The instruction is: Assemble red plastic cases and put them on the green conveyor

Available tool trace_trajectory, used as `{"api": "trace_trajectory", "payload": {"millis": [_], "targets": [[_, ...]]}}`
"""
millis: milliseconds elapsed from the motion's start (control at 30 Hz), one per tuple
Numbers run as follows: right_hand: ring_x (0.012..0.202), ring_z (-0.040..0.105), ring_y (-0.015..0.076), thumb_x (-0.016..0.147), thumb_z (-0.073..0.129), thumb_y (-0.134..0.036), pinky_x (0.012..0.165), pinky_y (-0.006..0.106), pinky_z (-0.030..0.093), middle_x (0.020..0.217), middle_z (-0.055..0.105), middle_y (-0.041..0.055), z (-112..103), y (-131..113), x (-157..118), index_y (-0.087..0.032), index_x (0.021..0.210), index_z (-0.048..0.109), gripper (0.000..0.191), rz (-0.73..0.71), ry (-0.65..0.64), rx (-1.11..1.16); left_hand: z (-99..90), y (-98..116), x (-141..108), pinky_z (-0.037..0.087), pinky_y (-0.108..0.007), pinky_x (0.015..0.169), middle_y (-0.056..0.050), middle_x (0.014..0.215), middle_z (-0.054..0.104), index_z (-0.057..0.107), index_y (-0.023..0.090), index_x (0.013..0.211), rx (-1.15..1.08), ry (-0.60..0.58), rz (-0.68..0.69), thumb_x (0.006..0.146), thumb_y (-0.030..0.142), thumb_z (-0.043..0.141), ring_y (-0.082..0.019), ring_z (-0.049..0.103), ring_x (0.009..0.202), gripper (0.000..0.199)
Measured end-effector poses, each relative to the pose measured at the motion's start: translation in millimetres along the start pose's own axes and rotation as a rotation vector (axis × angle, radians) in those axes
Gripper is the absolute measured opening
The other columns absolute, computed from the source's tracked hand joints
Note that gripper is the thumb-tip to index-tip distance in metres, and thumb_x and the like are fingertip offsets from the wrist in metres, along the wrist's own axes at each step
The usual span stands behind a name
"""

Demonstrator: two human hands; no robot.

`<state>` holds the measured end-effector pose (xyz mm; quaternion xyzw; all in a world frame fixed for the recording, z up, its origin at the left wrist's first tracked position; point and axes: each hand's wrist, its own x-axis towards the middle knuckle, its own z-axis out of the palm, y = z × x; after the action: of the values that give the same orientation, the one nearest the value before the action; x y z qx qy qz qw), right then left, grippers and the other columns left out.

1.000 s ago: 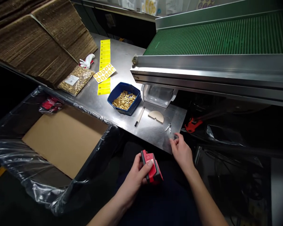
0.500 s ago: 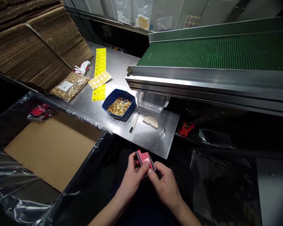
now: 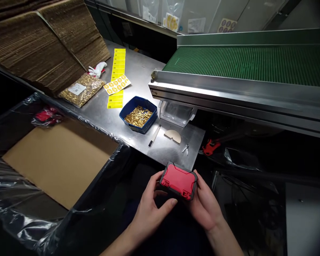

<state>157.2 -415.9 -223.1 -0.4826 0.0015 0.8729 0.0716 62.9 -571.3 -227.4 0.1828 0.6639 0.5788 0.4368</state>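
Hands both on red case [image 3: 179, 180], black-edged, flat rectangular, broad red face up and tilted toward camera. Left hand [image 3: 152, 209] grips its left end, thumb below the near edge, fingers curled behind. Right hand [image 3: 206, 208] grips the right end, fingers wrapped under and around the corner. Both grips closed on the case. Case held in the air just in front of the near edge of the worktop [image 3: 138, 71], not touching it.

On the worktop, behind the case: small metal clip [image 3: 186, 149] closest, then tan half-round piece [image 3: 172, 136], thin stick [image 3: 154, 136], clear plastic tub [image 3: 177, 113] under the conveyor. Blue bin [image 3: 138, 114] of small gold parts sits left of the tub. Further back from the bin: yellow label strip [image 3: 117, 76], round-sticker sheet [image 3: 117, 84], bag of gold parts [image 3: 81, 89], white glove [image 3: 98, 69]. Stacked flat cardboard [image 3: 40, 46] at the far-left end of the worktop. Green conveyor belt [image 3: 250, 62] right of the worktop, raised. Open carton [image 3: 58, 161] lined with clear plastic left of the case, lower than the worktop. Red wrench [image 3: 209, 146] right of the worktop's near corner.
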Motion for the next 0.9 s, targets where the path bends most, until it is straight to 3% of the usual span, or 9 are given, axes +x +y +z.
{"api": "trace_trajectory", "payload": {"millis": [133, 200, 300, 433, 500, 567, 667, 800, 900], "targets": [[0.095, 0.072, 0.0217, 0.105, 0.047, -0.045, 0.089, 0.036, 0.058, 0.093, 0.079, 0.0033, -0.5, 4.8, -0.4, -0.017, 0.107, 0.074, 0.039, 0.005, -0.002, -0.041, -0.8, -2.1, -0.1, 0.053, -0.04, 0.099, -0.007, 0.142, 0.056, 0.044, 0.034, 0.145, 0.013, 0.017, 0.014, 0.092, 0.035, 0.076, -0.028, 0.06, 0.122, 0.062], [0.093, 0.071, 0.0219, 0.105, 0.045, -0.049, 0.087, 0.035, 0.056, 0.094, 0.077, 0.0041, -3.3, 5.4, -4.4, -0.018, 0.109, 0.074, 0.043, -0.095, -0.027, -0.189, -2.2, -2.9, -0.7, 0.05, -0.041, 0.104, -0.008, 0.144, 0.055, 0.044, 0.034, 0.145, -0.026, 0.019, -0.002, 0.09, 0.037, 0.079, -0.029, 0.058, 0.125, 0.065], [0.086, 0.065, 0.0205, 0.102, 0.049, -0.054, 0.079, 0.032, 0.052, 0.093, 0.073, 0.0044, -9.5, 5.0, -17.9, -0.02, 0.102, 0.073, 0.041, -0.468, -0.154, -0.749, -3.1, 0.6, -0.3, 0.049, -0.044, 0.106, -0.011, 0.153, 0.05, 0.046, 0.03, 0.147, -0.32, -0.062, -0.114, 0.09, 0.052, 0.074, -0.034, 0.052, 0.135, 0.068], [0.078, 0.057, 0.0199, 0.098, 0.062, -0.045, 0.073, 0.032, 0.044, 0.082, 0.066, 0.0043, -11.3, 11.7, -38.5, -0.019, 0.084, 0.066, 0.03, -1.038, -0.549, -1.803, 3.0, 12.9, 5.5, 0.05, -0.049, 0.104, -0.02, 0.135, 0.064, 0.051, 0.016, 0.144, -0.914, -0.18, -0.443, 0.099, 0.069, 0.045, -0.037, 0.06, 0.127, 0.07], [0.08, 0.059, 0.0201, 0.1, 0.06, -0.045, 0.075, 0.033, 0.045, 0.085, 0.068, 0.0043, -8.6, 15.6, -46.2, -0.018, 0.088, 0.065, 0.03, -1.241, -0.643, -1.983, 8.6, 17.1, 9.6, 0.05, -0.048, 0.104, -0.018, 0.119, 0.071, 0.057, 0.015, 0.135, -1.058, -0.113, -0.504, 0.101, 0.066, 0.042, -0.034, 0.068, 0.115, 0.062], [0.09, 0.064, 0.0212, 0.101, 0.058, -0.049, 0.083, 0.033, 0.049, 0.098, 0.071, 0.0065, -6.6, 14.4, -52.5, -0.018, 0.101, 0.066, 0.032, -1.346, -0.681, -1.932, 13.6, 18.3, 13.4, 0.053, -0.046, 0.098, -0.015, 0.11, 0.073, 0.061, 0.018, 0.124, -1.124, -0.068, -0.496, 0.102, 0.063, 0.043, -0.03, 0.072, 0.103, 0.054], [0.106, 0.065, 0.0221, 0.104, 0.054, -0.041, 0.093, 0.032, 0.051, 0.114, 0.069, 0.0087, -10.0, 2.1, -58.0, -0.021, 0.112, 0.066, 0.024, -1.325, -0.531, -1.698, 17.1, 16.7, 17.1, 0.055, -0.046, 0.093, -0.014, 0.109, 0.074, 0.062, 0.02, 0.117, -1.171, -0.128, -0.456, 0.102, 0.065, 0.039, -0.029, 0.073, 0.097, 0.053], [0.099, 0.066, 0.0216, 0.104, 0.052, -0.037, 0.082, 0.029, 0.052, 0.107, 0.069, 0.0058, -23.4, -16.1, -54.2, -0.026, 0.103, 0.068, 0.019, -1.073, -0.01, -1.462, 17.1, 15.2, 18.3, 0.055, -0.051, 0.091, -0.014, 0.111, 0.073, 0.061, 0.02, 0.119, -1.161, -0.215, -0.415, 0.103, 0.067, 0.034, -0.031, 0.074, 0.097, 0.056], [0.088, 0.065, 0.0209, 0.102, 0.054, -0.048, 0.072, 0.027, 0.05, 0.098, 0.07, 0.0042, -30.4, -20.3, -50.2, -0.025, 0.105, 0.068, 0.027, -0.844, 0.076, -1.431, 17.5, 16.7, 18.3, 0.055, -0.053, 0.092, -0.014, 0.11, 0.073, 0.06, 0.021, 0.119, -1.138, -0.222, -0.441, 0.103, 0.065, 0.032, -0.032, 0.074, 0.096, 0.055]]}}
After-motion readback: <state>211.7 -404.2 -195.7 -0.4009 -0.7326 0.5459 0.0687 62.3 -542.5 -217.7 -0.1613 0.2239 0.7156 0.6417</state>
